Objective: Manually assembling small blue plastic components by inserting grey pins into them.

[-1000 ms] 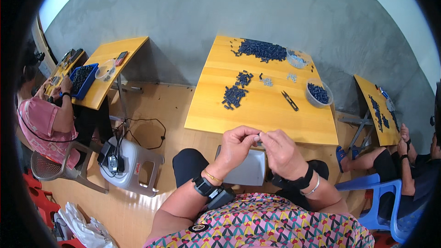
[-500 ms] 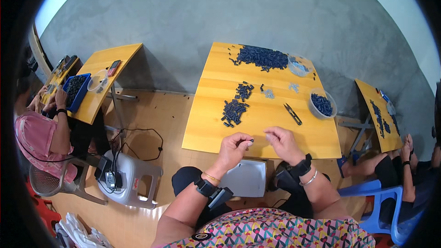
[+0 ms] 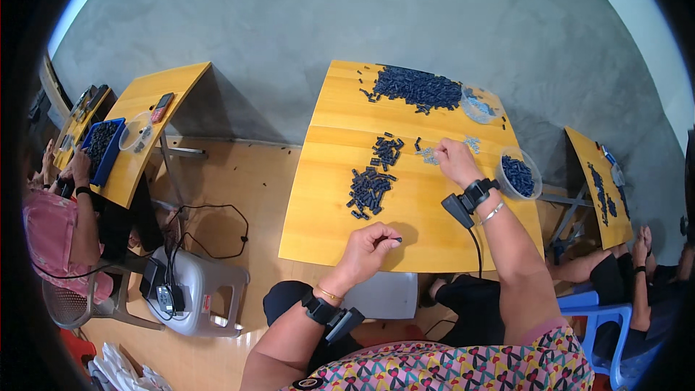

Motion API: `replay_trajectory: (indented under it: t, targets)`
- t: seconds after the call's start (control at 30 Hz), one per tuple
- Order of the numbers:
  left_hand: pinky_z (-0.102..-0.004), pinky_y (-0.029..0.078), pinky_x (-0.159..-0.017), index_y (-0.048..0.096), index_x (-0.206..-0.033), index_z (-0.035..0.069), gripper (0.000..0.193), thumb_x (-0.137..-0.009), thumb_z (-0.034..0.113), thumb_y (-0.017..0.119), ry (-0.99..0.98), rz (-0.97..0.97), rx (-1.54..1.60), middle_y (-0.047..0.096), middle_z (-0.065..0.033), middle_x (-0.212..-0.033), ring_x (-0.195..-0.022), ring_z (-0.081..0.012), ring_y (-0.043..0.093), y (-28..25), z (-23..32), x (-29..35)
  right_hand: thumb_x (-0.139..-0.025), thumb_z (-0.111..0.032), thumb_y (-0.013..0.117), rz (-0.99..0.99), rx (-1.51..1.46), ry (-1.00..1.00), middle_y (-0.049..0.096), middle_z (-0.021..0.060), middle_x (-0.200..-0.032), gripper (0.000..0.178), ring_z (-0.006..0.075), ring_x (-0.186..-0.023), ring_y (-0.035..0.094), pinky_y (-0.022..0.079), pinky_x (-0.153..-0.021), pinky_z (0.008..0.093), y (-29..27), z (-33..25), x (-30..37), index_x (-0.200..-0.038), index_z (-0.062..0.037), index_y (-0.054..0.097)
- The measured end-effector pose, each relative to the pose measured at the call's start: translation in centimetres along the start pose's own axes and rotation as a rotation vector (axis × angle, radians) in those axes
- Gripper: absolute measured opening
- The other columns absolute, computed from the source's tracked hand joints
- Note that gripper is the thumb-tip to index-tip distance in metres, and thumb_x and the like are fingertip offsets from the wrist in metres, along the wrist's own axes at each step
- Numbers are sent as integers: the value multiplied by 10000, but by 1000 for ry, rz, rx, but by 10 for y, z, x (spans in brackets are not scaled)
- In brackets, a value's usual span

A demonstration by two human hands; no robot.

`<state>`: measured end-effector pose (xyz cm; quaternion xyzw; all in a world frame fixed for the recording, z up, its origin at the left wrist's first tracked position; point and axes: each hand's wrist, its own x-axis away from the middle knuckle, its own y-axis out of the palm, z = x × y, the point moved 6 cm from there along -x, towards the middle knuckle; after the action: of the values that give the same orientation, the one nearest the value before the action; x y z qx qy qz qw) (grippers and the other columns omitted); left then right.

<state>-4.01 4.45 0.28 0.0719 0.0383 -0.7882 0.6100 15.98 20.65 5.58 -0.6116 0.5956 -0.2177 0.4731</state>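
My left hand (image 3: 368, 252) is closed near the table's front edge, pinching a small black tubular piece (image 3: 396, 240) between thumb and fingertips. Farther out, my right hand (image 3: 457, 163) bends down at a little heap of small silvery-grey parts (image 3: 427, 156), its fingers drawn together. Whatever lies between those fingertips is too small to make out. A second heap of grey parts (image 3: 472, 144) lies just beyond that hand. To the left of it are two loose piles of short black tubes, a nearer pile (image 3: 371, 192) and a smaller one (image 3: 386, 150).
At the table's (image 3: 311, 210) far side lies a big mass of black tubes (image 3: 416, 88) beside a clear tub (image 3: 479, 105). Another clear bowl (image 3: 520, 176) of dark tubes stands at the right. People work at side tables; a grey stool (image 3: 203, 289) with cables is on the left.
My right hand has moved forward from near my left hand to the grey parts, its arm now covering the thread snips. The left hand keeps its black piece.
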Motion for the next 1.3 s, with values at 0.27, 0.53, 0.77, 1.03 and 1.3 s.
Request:
replay_trajectory:
  t: [0.27,0.53,0.77,1.03,1.3]
  targets:
    - [-226,451,-657,606,-874,-7,76,-806,27,605,-43,-10,25,616,-39,-760,-698,-82,538,-3,0,-1,-780,-61,551,-107,64,12,617,185,-820,67,351,-822,584,461,-725,399,23,7,-49,-814,-23,593]
    - [-234,456,-653,608,-869,-5,67,-804,7,597,0,-23,5,599,-61,-756,-705,-120,560,-5,2,-3,-782,-41,571,-256,104,-122,605,169,-841,70,322,-819,578,459,-720,391,49,16,-71,-845,-14,582]
    - [-235,456,-652,609,-871,-5,69,-809,22,598,-8,-16,-35,598,-67,-757,-693,-125,562,-3,2,-2,-780,-73,550,-307,129,-64,609,171,-800,67,332,-769,586,466,-679,379,38,5,-67,-797,-9,565]
    - [-209,441,-623,609,-877,-7,79,-811,36,601,-15,34,25,610,-19,-751,-682,-61,523,-1,-6,-1,-808,3,562,-285,-593,-71,520,-3,-756,81,73,-674,523,447,-608,219,-11,-68,43,-861,-18,504]
    - [-204,463,-620,623,-906,-2,92,-823,-5,584,12,54,221,618,-8,-782,-677,-58,535,16,28,31,-839,-10,565,-344,-1079,-21,536,37,-831,94,120,-740,571,479,-688,242,-47,-117,162,-914,-12,508]
